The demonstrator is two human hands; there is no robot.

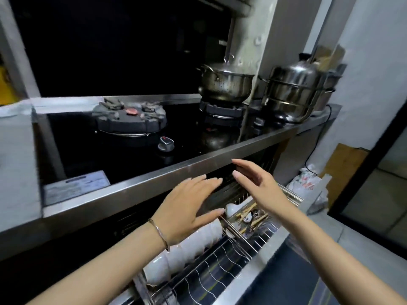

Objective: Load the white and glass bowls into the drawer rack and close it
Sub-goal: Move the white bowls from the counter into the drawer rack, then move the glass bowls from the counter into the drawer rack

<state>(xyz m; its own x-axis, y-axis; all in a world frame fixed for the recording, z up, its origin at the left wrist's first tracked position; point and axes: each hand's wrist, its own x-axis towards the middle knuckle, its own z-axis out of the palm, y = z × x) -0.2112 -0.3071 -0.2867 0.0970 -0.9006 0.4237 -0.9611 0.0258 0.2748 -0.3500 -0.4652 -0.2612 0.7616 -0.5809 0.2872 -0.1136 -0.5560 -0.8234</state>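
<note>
Head view, itemised.

- Left hand (187, 208): fingers straight and apart, holding nothing, hovering over the row of white bowls (193, 241).
- Right hand (259, 183): fingers likewise spread and empty, above the chopstick compartment (248, 215).
- White bowls: standing on edge, packed close in the drawer rack (211, 274), which is pulled out beneath the steel counter edge (132, 190).
- Glass bowls: none I can make out.
- Risks, as I judge them: a hard shove could knock the bowls together and chip them. Chopsticks poking up could snag under the counter edge. My fingers could be pinched there if I push from above.
</note>
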